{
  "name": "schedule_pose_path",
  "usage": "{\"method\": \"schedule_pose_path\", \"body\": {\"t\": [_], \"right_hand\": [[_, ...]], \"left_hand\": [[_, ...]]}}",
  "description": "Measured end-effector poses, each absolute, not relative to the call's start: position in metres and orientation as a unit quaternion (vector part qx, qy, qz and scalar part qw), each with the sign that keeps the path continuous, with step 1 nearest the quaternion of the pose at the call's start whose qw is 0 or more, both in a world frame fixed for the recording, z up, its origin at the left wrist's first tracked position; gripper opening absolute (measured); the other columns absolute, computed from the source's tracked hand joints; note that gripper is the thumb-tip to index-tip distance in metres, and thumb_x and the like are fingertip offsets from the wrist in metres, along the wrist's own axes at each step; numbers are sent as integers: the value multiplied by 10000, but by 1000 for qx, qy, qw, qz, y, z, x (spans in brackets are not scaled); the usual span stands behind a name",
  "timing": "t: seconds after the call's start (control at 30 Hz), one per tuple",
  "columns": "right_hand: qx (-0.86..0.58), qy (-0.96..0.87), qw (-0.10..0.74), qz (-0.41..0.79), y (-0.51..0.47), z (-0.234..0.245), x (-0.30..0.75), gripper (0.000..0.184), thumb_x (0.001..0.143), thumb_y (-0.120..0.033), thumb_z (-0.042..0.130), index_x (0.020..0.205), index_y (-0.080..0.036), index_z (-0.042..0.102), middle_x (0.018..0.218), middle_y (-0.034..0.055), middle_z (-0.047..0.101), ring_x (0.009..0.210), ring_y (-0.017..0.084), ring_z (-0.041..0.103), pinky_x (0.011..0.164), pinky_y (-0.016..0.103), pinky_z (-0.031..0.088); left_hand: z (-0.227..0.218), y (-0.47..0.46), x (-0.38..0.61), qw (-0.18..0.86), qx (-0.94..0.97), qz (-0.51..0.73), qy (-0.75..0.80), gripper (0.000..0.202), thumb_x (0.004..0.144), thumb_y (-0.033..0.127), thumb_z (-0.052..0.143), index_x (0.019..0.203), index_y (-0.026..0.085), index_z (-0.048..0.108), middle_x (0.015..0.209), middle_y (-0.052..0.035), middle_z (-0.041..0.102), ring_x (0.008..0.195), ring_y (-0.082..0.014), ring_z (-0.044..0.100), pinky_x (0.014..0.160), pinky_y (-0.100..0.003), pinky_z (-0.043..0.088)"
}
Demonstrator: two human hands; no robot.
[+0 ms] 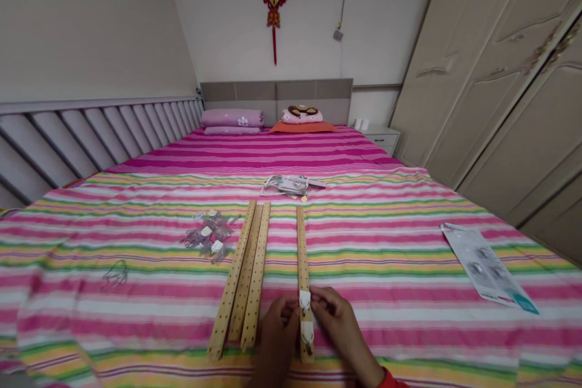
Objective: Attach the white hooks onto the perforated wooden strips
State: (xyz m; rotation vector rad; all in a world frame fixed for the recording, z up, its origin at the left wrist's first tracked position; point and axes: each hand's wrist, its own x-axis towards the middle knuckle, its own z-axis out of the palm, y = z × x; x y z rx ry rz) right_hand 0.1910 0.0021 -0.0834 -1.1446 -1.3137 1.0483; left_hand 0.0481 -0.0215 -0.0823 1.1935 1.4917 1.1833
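A narrow wooden strip (302,254) with rows of small holes lies lengthwise in front of me. On its near part sits a white adhesive hook (304,299), and a second white hook (308,334) is on the strip just below it. My left hand (279,327) is closed, fingers curled, at the upper hook's left edge. From the right, my right hand (334,315) pinches the same hook's side with thumb and index finger. Left of my hands lie three more wooden strips (240,279) with holes, side by side.
Clear plastic pieces with white hooks (211,235) are heaped at the left. Further back lies a bundle of packaged hooks (291,185). A clear hook package (488,267) rests at the right on the striped bedsheet (386,291). Thin wire-like loops (114,274) lie far left.
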Motion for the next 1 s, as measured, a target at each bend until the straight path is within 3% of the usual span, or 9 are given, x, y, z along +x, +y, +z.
{"method": "schedule_pose_path", "body": {"t": [0.17,0.3,0.7,1.0], "right_hand": [[-464,-595,520,402,4,-89,190,244,731,-301,639,928,-206,747,745,59,642,686,191,611,630,296,503],[-458,-604,519,395,4,-93,191,234,762,-273,606,938,-206,744,765,69,645,730,206,632,650,301,510],[-479,-554,530,427,2,-84,187,302,746,-416,631,928,-201,739,791,78,681,741,224,632,673,326,519],[-551,-480,525,437,7,-83,178,441,617,-461,691,894,-118,684,605,23,617,558,191,567,546,306,480]], "left_hand": [[-82,-21,53,434,465,499,588,170,693,331,594,740,175,640,700,-42,669,652,-182,619,629,-281,488],[-83,-21,54,432,460,495,598,158,678,330,603,703,175,620,649,-32,654,636,-177,612,626,-278,487],[-70,-16,57,451,425,504,601,262,724,445,550,647,195,542,565,9,591,554,-154,568,544,-254,439],[-78,-3,58,377,492,375,690,216,775,399,539,682,208,494,625,2,615,590,-153,583,558,-245,372]]}}
